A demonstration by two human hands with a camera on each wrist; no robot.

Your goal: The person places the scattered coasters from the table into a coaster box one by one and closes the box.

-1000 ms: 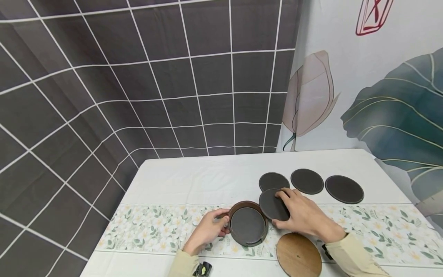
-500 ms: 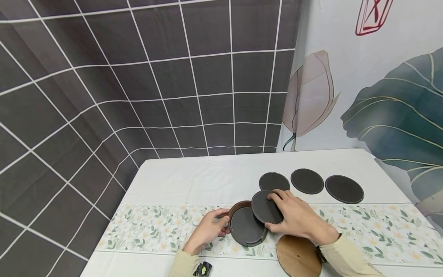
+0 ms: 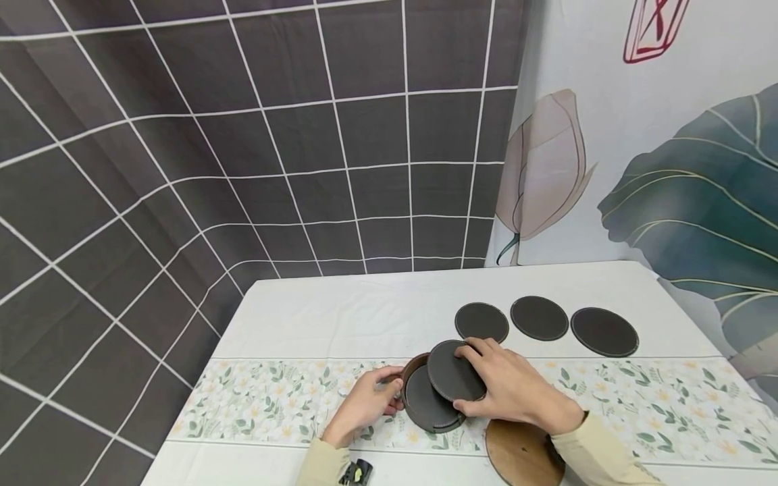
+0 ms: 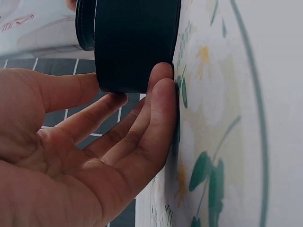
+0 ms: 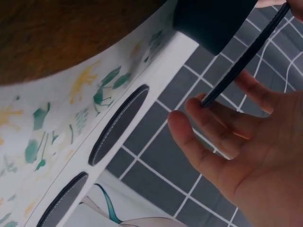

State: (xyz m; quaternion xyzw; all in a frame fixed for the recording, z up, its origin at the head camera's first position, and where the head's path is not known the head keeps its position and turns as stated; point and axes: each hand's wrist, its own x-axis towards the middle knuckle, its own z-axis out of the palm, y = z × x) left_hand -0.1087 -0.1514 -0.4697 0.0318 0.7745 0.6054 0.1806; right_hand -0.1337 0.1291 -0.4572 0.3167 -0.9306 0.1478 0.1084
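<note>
A round dark coaster holder with a brown inner wall stands on the flowered cloth strip, one dark coaster lying inside. My left hand grips its left side; in the left wrist view, thumb and fingers touch the holder's dark outer wall. My right hand pinches another round coaster by its right edge, tilted and overlapping the holder's right part. The right wrist view shows this stitched coaster edge-on between thumb and fingers, beside the holder.
Three dark coasters lie flat toward the back: a left one, a middle one and a right one. A round wooden disc lies near the front, partly under the right forearm. Tiled-pattern cloth hangs behind the table.
My right hand has moved left and slightly toward the front with the coaster, from the holder's right side to over it. The left hand and holder have stayed in place.
</note>
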